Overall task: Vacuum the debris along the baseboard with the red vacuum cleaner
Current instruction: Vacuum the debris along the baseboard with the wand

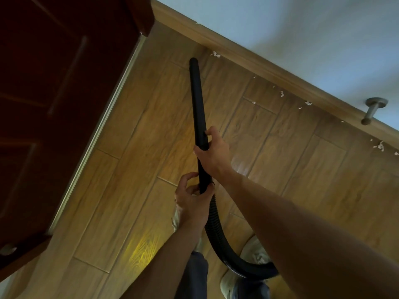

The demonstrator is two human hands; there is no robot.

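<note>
A wood-look plank floor (151, 147) fills most of the view, bounded on the far side by a wooden baseboard (248, 59) under a pale wall (302, 35), and on the left by a dark red-brown door (54, 93) with a light metal threshold strip along its bottom edge. A rigid black vacuum wand (197, 100) is pointed out across the floor, its open tip stopped just short of the baseboard and near one white scrap of debris (215, 54). The wand is gripped around its upper section by the right hand (212, 153), fingers wrapped closed on it. Lower down, where the wand meets the ribbed black hose (216, 229), it's clasped by the left hand (192, 197), thumb and fingers curled around the joint. The hose is looped down past light-coloured shoes (254, 253). More debris is scattered along the baseboard off to the right, well apart from the tip, past a metal door stop (372, 110) on the wall. Plenty of bare floor is left between door and wand. The red body of the vacuum isn't seen.
</note>
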